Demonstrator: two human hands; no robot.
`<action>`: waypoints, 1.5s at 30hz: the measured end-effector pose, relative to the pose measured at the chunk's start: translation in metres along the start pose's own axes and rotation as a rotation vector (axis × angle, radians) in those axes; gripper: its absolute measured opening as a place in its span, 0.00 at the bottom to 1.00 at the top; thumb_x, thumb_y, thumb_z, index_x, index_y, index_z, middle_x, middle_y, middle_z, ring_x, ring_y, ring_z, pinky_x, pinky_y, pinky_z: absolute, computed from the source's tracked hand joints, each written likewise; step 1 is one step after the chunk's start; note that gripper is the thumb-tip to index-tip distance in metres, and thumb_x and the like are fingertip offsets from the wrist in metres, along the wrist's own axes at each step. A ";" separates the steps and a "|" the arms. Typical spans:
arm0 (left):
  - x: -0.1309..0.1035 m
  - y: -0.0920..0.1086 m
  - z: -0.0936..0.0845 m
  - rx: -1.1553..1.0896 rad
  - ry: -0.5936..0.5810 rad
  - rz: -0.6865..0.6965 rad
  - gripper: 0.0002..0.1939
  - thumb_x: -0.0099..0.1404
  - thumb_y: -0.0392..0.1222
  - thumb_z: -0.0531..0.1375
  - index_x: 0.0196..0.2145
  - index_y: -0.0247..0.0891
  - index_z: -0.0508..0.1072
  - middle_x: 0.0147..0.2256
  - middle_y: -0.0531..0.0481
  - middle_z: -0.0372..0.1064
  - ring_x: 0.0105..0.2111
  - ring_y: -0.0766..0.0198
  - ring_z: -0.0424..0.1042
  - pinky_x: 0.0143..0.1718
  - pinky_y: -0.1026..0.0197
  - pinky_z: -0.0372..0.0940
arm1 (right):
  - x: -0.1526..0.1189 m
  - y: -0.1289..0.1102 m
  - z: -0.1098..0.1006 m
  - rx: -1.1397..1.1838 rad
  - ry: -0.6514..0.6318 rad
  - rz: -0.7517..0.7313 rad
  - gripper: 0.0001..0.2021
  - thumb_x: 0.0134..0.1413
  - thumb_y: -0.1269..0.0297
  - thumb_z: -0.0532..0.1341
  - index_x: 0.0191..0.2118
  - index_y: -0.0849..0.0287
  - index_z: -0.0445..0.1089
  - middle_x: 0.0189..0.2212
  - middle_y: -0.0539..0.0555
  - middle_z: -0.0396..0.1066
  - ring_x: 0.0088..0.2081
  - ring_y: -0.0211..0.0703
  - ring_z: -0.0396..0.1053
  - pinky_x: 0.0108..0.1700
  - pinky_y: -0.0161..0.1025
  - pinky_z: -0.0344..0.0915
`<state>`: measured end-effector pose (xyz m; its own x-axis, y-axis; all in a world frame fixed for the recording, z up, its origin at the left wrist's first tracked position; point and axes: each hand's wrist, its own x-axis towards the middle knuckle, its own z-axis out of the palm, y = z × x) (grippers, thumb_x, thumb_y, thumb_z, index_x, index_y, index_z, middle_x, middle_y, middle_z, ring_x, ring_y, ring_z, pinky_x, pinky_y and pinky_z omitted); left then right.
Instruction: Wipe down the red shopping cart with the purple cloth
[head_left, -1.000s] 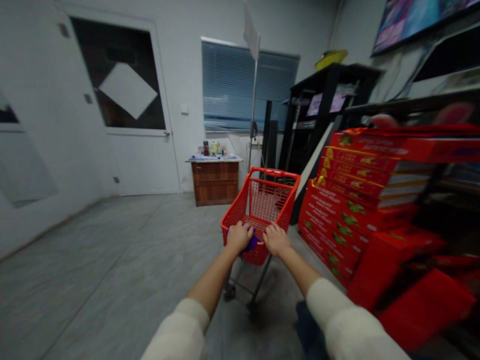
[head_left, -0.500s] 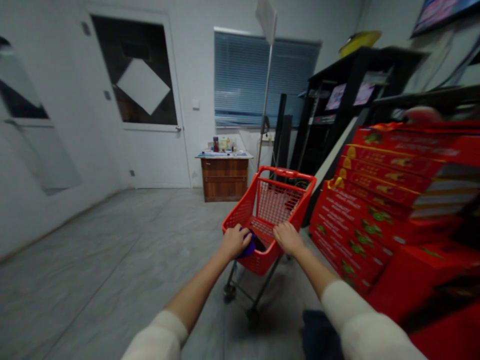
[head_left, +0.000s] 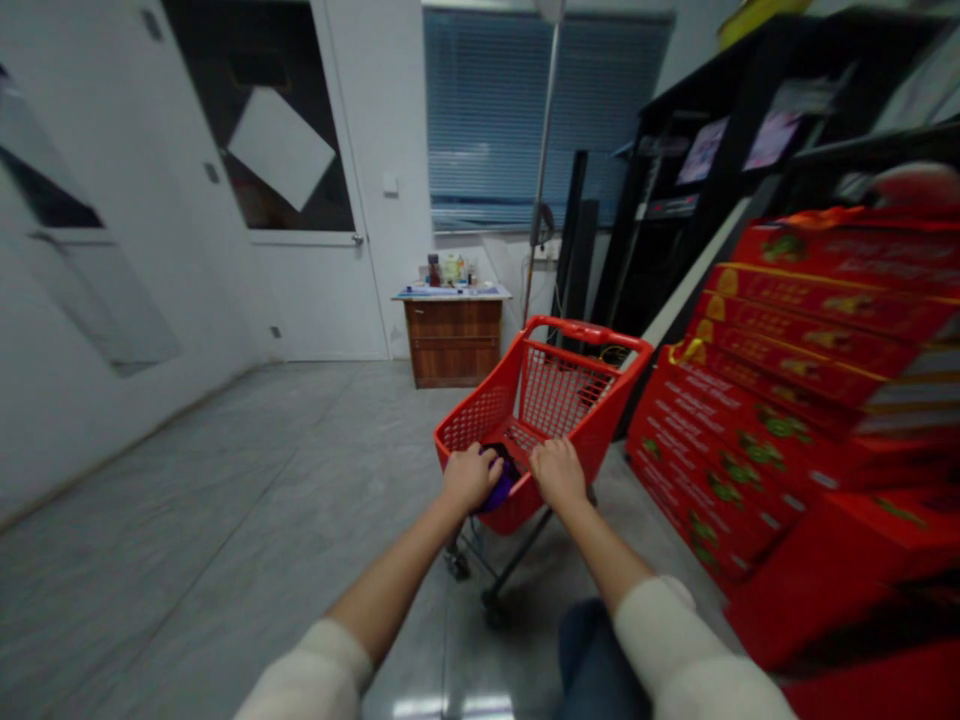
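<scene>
A red plastic shopping cart (head_left: 592,445) on grey metal legs with casters stands on the floor, its handle on the far side from me. My left hand (head_left: 471,478) is closed at the near rim, on a purple, cloth-like item that hangs over the edge; its exact kind is unclear. Around the same rim, farther right, my right hand (head_left: 558,472) is closed, fingers curled over the red plastic. Something dark lies inside the basket by my left hand, partly hidden.
Stacked red cartons (head_left: 780,440) rise close on the right, before a black shelf rack (head_left: 720,110). Ahead stand a wooden cabinet (head_left: 456,345) with bottles on top and a thin metal pole (head_left: 541,180). A white door (head_left: 322,300) is at the back left. Grey floor (head_left: 225,520) spreads left.
The view has tilted down and moved slightly forward. The cart has turned a little, its handle end shifting right. Both hands stay on the rim, and my knee shows more at the bottom.
</scene>
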<state>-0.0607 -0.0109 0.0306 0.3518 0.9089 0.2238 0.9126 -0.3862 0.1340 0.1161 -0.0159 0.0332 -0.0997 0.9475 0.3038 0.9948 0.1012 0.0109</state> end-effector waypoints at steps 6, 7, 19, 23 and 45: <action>0.019 -0.023 -0.012 0.030 -0.042 -0.087 0.23 0.72 0.52 0.44 0.45 0.41 0.75 0.44 0.43 0.69 0.45 0.57 0.70 0.47 0.57 0.61 | 0.007 -0.014 0.006 0.053 0.075 0.065 0.22 0.66 0.64 0.43 0.43 0.60 0.75 0.42 0.61 0.74 0.48 0.50 0.65 0.61 0.46 0.46; 0.018 -0.019 -0.010 0.039 -0.035 -0.094 0.23 0.72 0.52 0.44 0.45 0.41 0.75 0.44 0.43 0.69 0.44 0.57 0.70 0.47 0.56 0.61 | 0.008 -0.017 0.008 0.063 0.087 0.080 0.23 0.66 0.64 0.43 0.43 0.60 0.75 0.43 0.62 0.74 0.48 0.50 0.65 0.61 0.46 0.47; 0.018 -0.031 -0.014 -0.092 -0.070 -0.059 0.23 0.72 0.52 0.44 0.44 0.42 0.75 0.42 0.46 0.70 0.42 0.61 0.70 0.46 0.60 0.62 | 0.036 0.055 -0.010 0.023 0.015 -0.073 0.26 0.67 0.54 0.41 0.46 0.58 0.74 0.46 0.63 0.72 0.51 0.52 0.62 0.58 0.48 0.45; 0.021 -0.021 -0.010 -0.071 -0.008 -0.233 0.22 0.72 0.51 0.44 0.43 0.41 0.75 0.41 0.45 0.70 0.41 0.60 0.70 0.45 0.59 0.62 | 0.040 0.065 -0.005 -0.012 0.008 -0.083 0.23 0.67 0.56 0.43 0.47 0.54 0.73 0.47 0.59 0.72 0.51 0.53 0.61 0.60 0.50 0.42; 0.021 -0.033 -0.016 -0.051 0.007 -0.256 0.23 0.71 0.57 0.45 0.56 0.48 0.66 0.46 0.45 0.65 0.44 0.58 0.70 0.46 0.59 0.62 | 0.053 0.058 -0.013 -0.028 -0.002 -0.137 0.25 0.67 0.53 0.42 0.45 0.56 0.75 0.45 0.61 0.73 0.48 0.54 0.63 0.53 0.49 0.47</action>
<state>-0.0871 0.0189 0.0468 0.1090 0.9771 0.1827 0.9601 -0.1510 0.2352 0.1690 0.0362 0.0622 -0.2345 0.9261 0.2955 0.9721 0.2210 0.0789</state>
